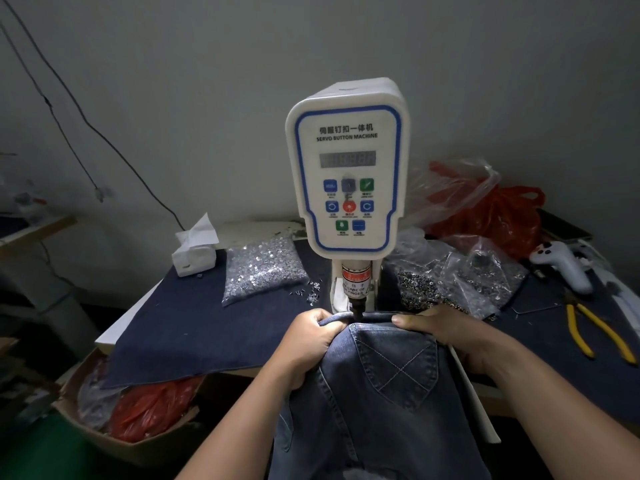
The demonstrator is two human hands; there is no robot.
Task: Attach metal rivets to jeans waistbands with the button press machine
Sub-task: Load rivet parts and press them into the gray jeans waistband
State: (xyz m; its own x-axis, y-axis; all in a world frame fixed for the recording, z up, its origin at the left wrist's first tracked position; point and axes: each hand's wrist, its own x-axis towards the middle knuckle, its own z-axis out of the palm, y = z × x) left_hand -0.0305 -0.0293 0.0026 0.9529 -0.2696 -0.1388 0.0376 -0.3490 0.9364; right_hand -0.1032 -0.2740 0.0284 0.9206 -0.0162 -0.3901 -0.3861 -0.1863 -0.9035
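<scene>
- the button press machine (348, 168), a glossy white plastic head with a blue-edged panel and 8 square buttons, stands upright on the table (180, 327), which is draped in dark navy cloth.
- the jeans (384, 393), faded blue denim with a stitched x on the pocket, hang off the table's front edge; their folded top edge sits right under the machine's black cylindrical punch (356, 308).
- left hand (311, 341) grips bunched denim, fingers curled round it.
- right hand (446, 327) pinches the fabric edge, thumb flat on top.
- a clear crinkly bag of shiny silver rivets (263, 268) lies left of the machine.
- yellow-handled pliers (595, 334) lie far right.
</scene>
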